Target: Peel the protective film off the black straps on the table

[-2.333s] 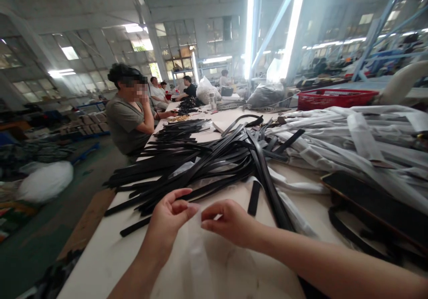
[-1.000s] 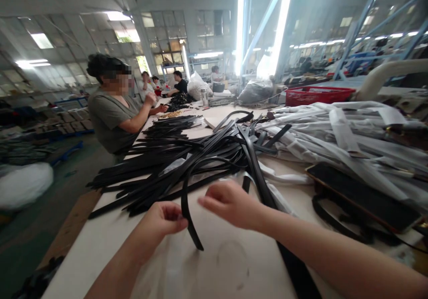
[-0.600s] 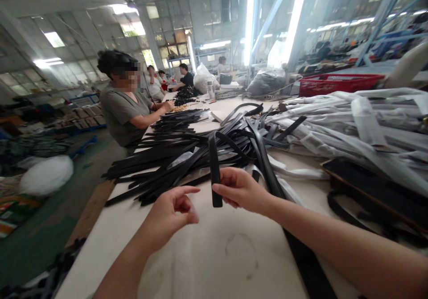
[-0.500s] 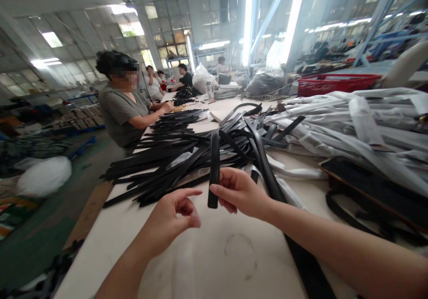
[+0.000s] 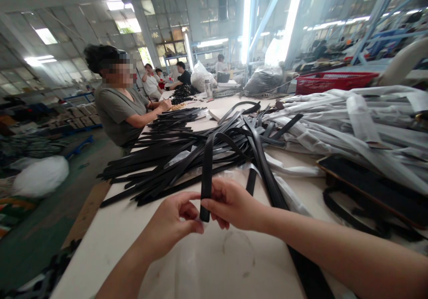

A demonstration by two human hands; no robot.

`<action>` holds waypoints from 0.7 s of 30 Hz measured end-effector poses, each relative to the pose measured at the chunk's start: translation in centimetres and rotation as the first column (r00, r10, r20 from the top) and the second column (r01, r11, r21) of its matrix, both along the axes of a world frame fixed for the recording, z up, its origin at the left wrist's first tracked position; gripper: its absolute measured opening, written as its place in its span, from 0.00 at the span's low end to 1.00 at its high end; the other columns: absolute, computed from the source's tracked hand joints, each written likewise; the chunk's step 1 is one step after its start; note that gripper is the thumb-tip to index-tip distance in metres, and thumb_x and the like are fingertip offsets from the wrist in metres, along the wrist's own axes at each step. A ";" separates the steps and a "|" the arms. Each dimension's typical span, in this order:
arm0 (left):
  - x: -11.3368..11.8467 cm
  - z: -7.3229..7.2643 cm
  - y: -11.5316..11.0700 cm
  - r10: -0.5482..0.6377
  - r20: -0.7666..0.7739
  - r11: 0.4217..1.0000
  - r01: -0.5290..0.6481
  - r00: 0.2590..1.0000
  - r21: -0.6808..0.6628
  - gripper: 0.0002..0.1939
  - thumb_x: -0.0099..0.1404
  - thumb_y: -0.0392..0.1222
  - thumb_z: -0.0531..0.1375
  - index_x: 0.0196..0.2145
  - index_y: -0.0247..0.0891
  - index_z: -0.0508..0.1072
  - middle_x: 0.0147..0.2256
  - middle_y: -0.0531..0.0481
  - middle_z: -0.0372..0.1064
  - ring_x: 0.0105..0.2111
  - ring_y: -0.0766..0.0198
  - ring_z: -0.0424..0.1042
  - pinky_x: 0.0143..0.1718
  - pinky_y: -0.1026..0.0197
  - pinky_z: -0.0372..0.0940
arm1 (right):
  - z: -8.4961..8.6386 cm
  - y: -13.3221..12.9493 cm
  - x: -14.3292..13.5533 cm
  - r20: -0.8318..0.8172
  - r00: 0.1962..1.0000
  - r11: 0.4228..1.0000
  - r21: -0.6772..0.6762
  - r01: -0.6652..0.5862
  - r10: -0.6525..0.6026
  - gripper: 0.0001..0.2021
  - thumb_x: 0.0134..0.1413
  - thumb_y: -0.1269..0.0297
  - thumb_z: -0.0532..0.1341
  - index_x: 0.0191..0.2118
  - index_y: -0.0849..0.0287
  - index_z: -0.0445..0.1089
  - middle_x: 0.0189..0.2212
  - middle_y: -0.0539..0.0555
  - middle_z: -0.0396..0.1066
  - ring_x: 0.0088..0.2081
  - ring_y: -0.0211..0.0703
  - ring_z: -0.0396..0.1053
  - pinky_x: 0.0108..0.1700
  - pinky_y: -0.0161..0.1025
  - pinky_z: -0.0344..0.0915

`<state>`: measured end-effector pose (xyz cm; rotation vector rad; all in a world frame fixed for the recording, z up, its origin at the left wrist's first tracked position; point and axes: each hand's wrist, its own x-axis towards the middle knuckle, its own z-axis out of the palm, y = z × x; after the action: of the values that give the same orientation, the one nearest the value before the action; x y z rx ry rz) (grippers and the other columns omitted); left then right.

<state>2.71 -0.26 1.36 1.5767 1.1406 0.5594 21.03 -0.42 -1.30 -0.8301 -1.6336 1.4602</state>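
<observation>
My right hand (image 5: 234, 204) pinches the near end of a black strap (image 5: 206, 178) between thumb and fingers. From there the strap rises, bends over and runs back into a heap of black straps (image 5: 157, 160). My left hand (image 5: 180, 216) is at the strap's left edge, with its index fingertip at or behind the strap. Its other fingers are curled, and the thumb is close to the strap's lower end. A small pale, see-through bit shows at the left thumb tip; what it is cannot be made out. Both hands are above the pale tabletop (image 5: 110, 241).
White-wrapped strips (image 5: 334, 125) are piled at the right, near a red basket (image 5: 334, 82). A dark flat board-like item (image 5: 371, 192) lies at the right edge. Long black straps (image 5: 267, 169) pass under my right forearm. Another person (image 5: 117, 107) works at the table's left side.
My right hand has brought the strap's end down and left, toward me. My left hand, apart from the strap before, now meets its edge. The view has shifted slightly.
</observation>
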 end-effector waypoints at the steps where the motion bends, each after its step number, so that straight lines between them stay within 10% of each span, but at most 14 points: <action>1: 0.0 0.0 0.0 -0.018 0.022 1.000 0.018 1.000 -0.014 0.30 0.46 0.27 0.65 0.50 0.38 0.73 0.26 0.53 0.74 0.26 0.63 0.71 0.30 0.63 0.64 | -0.1 -0.1 -0.1 -0.006 1.000 1.000 -0.001 -0.007 0.007 0.08 0.55 0.63 0.60 0.33 0.59 0.60 0.19 0.44 0.65 0.14 0.30 0.62 0.13 0.25 0.56; 9: -0.1 -0.9 -0.2 -0.071 0.184 0.984 0.100 0.980 -0.149 0.30 0.46 0.30 0.68 0.49 0.36 0.73 0.29 0.49 0.75 0.30 0.58 0.73 0.30 0.63 0.63 | -0.4 -0.1 -0.3 -0.056 0.996 0.986 -0.147 -0.075 0.068 0.11 0.52 0.59 0.63 0.33 0.62 0.66 0.16 0.44 0.63 0.14 0.29 0.59 0.14 0.26 0.54; 15: -0.3 -2.1 -0.2 -0.095 0.196 0.936 0.155 0.976 -0.315 0.41 0.44 0.30 0.70 0.56 0.38 0.64 0.26 0.52 0.73 0.26 0.62 0.71 0.25 0.65 0.59 | 0.4 1.7 0.4 -0.305 0.935 0.954 -0.286 0.093 -0.182 0.12 0.42 0.61 0.67 0.26 0.61 0.65 0.10 0.40 0.55 0.12 0.26 0.47 0.13 0.27 0.40; 21: -0.9 -2.8 1.1 0.046 0.214 0.957 0.019 0.976 -0.289 0.45 0.40 0.37 0.74 0.56 0.35 0.64 0.20 0.54 0.71 0.22 0.65 0.68 0.26 0.65 0.59 | -0.1 1.1 0.7 -0.182 0.981 0.948 -0.296 -0.118 0.066 0.07 0.42 0.69 0.65 0.24 0.61 0.64 0.12 0.42 0.61 0.13 0.28 0.53 0.13 0.26 0.46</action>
<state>1.85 0.89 -1.44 1.2236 1.0151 0.5338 21.73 0.69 -1.42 -0.7786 -1.3536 1.8298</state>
